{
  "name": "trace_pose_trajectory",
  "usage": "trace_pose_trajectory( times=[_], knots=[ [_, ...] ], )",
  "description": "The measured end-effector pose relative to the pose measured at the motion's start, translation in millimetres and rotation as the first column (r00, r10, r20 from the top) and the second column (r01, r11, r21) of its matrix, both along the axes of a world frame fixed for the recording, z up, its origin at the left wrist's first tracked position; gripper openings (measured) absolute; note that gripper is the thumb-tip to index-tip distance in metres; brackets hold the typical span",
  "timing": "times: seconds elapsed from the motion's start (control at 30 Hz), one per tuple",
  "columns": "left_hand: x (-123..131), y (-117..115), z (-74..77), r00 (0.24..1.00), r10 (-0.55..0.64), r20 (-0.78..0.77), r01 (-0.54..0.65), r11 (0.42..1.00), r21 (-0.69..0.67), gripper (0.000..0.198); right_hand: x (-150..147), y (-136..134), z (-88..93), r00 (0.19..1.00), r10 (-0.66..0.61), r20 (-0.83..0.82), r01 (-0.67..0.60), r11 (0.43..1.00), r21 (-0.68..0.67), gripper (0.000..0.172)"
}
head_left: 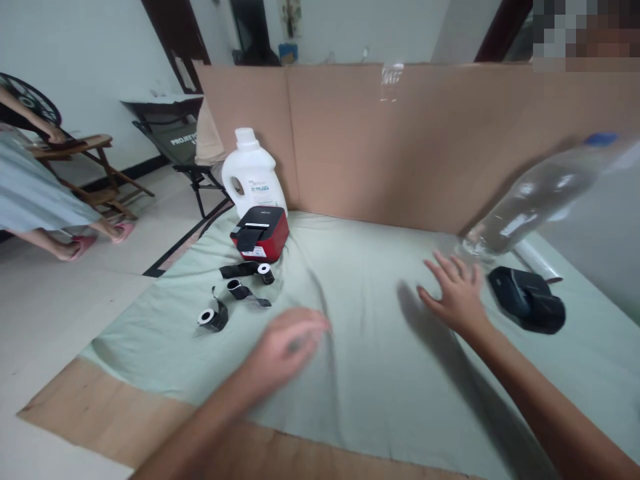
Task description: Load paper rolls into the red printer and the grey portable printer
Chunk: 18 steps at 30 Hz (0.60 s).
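Pale green cloth point(380, 373) covers most of a brown cardboard sheet point(100, 420), and a cardboard wall point(425, 140) stands along its far side. Whether this sits on a table or on the floor cannot be told.

The right hand point(455, 297) lies palm down on the cloth with its fingers spread apart, holding nothing. Just beyond its fingertips is the base of a clear plastic bottle point(537, 197) with a blue cap. The bottle leans steeply to the right and is smeared by motion, so it is unclear whether it touches the hand or the cloth. A black device point(527, 300) lies on the cloth just to the right of this hand, and its make is too dark to read.

The left hand point(290, 343) hovers low over the middle of the cloth. It is so blurred that its fingers cannot be told as spread or closed, and nothing shows in it. Three small black rolls point(240, 290) lie nearest to it, up and to the left, with loose tails of tape. Behind them sits a red and black printer point(260, 233), and a white jug point(253, 173) stands against the wall.

At the left edge another person point(35, 193) is cut off by the frame, showing only a pale dress, an arm and pink slippers. A folding chair point(187, 150) stands further back. The top right corner is pixelated.
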<state>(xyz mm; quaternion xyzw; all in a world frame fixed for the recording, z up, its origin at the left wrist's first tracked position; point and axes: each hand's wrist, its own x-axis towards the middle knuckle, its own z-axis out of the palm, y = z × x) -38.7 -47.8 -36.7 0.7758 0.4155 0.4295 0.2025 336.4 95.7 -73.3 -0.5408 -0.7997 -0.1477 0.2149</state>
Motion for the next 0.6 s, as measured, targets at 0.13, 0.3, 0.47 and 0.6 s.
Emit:
trace_pose_trajectory(
  times=[0.13, 0.3, 0.47, 0.6],
  knots=[
    [-100.3, 53.5, 26.1, 0.808, 0.577, 0.118, -0.577, 0.816, -0.04, 0.015, -116.0, 19.9, -1.1, 0.919, 0.285, -0.272, -0.324, 0.94, -0.109, 0.051],
    [-181.5, 147.8, 20.4, 0.447, 0.844, 0.296, -0.699, 0.537, -0.473, 0.021, -263.2, 62.1, -9.3, 0.523, 0.125, -0.843, -0.66, 0.686, -0.307, 0.056],
    [-193.8, 201.9, 0.0, 0.501, 0.813, 0.297, -0.443, 0.536, -0.719, 0.022, -361.2, 89.7, -13.6, 0.446, 0.042, -0.894, -0.744, 0.573, -0.344, 0.075],
    [-186.2, 200.1, -5.9, 0.537, 0.776, 0.332, -0.353, 0.564, -0.746, 0.03, -385.3, 90.3, -14.4, 0.348, 0.038, -0.937, -0.783, 0.561, -0.268, 0.101]
  ],
)
